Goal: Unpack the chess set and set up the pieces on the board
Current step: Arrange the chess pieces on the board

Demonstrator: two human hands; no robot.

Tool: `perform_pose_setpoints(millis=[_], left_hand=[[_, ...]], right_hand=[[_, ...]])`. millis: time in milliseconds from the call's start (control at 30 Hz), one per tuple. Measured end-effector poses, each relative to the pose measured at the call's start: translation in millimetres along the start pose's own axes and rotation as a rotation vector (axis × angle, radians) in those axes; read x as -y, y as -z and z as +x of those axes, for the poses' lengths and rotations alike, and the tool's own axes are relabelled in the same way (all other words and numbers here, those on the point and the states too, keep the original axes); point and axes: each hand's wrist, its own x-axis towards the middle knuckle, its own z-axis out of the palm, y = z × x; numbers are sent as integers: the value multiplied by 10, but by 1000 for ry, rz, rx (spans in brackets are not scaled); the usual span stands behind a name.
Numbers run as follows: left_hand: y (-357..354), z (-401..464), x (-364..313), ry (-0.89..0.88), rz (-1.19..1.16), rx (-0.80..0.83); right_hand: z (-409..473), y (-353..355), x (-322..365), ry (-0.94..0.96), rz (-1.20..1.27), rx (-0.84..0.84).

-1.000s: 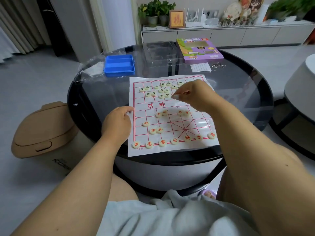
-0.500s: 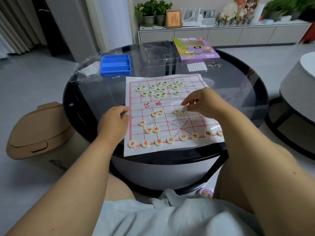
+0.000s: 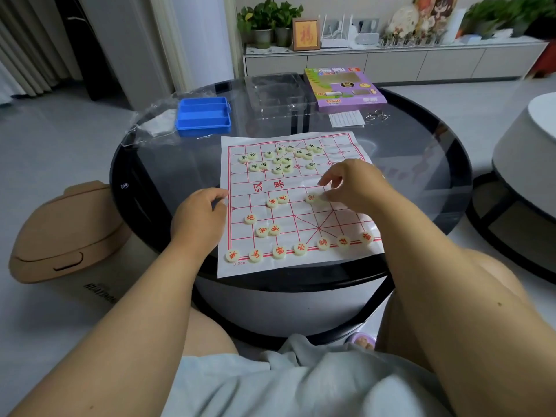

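Your left hand (image 3: 200, 219), left of centre, rests loosely curled on the left edge of the paper board (image 3: 346, 227), apparently pinning the sheet flat; it holds no piece. Red pieces line the board's near edge (image 3: 278, 251), seemingly already placed; the black pieces (image 3: 278, 159) lie clustered at its far end, unsorted. Right of centre, your right hand (image 3: 350, 185) has fingers bent at a red piece (image 3: 310, 198) mid-board; whether you actually grip it, I cannot tell.

Hands (image 3: 200, 219) rest on the paper board (image 3: 298, 206).
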Motion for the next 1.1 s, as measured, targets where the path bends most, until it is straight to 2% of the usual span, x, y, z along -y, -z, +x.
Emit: perform_pose_setpoints(millis=[267,433,500,733,900,1100], left_hand=[[-1,-4,3,-9,-1,3],[-10,17,30,-13,5,-2],[-20,28,45,-13,15,-5],[-47,58,90,-26,34,-4],[-41,53,85,-26,35,3],[-41,38,68,-21,22,5]], right_hand=[[127,-167,135,69,-153,48],[55,80,-110,99,58,-76],[23,220,-290,70,70,-97],[-132,326,-714,-58,9,26],[-198,266,-709,-55,-44,103],[-216,276,-699,-59,-56,104]])
